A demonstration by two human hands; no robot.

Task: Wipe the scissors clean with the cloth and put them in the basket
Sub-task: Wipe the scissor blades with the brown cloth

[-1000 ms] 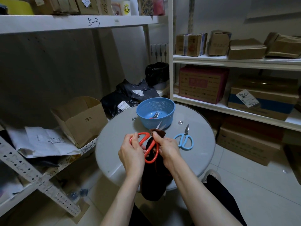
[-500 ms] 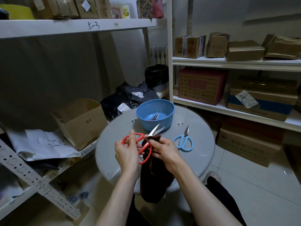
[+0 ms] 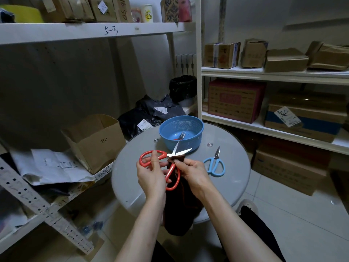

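Right now the left hand (image 3: 151,176) is clamped on the handles of the red scissors (image 3: 166,163), thumb through the upper loop, and the blades stand spread apart, their tips pointing up toward the basket (image 3: 196,129). The right hand (image 3: 194,173) pinches a fold of the dark cloth (image 3: 181,210) against the metal just by the pivot, while the rest of the cloth hangs down past the near edge of the table (image 3: 132,182).

So this pair is mid-wipe, I'd judge — held up off the table, not yet ready for the basket. Only the part near the pivot is under the cloth; the blades out to the tips look bare.

Just beside the right hand, the blue scissors (image 3: 215,163) lie flat on the table, shut and untouched — they seem to be waiting their turn.

Inside the basket at the far side of the table I can make out metal blades and a bit of red, which suggests at least one pair already put away, though how many I can't tell.

Counted: one cloth, one basket, one red pair in hand, one blue pair on the table, and something scissor-like in the basket.
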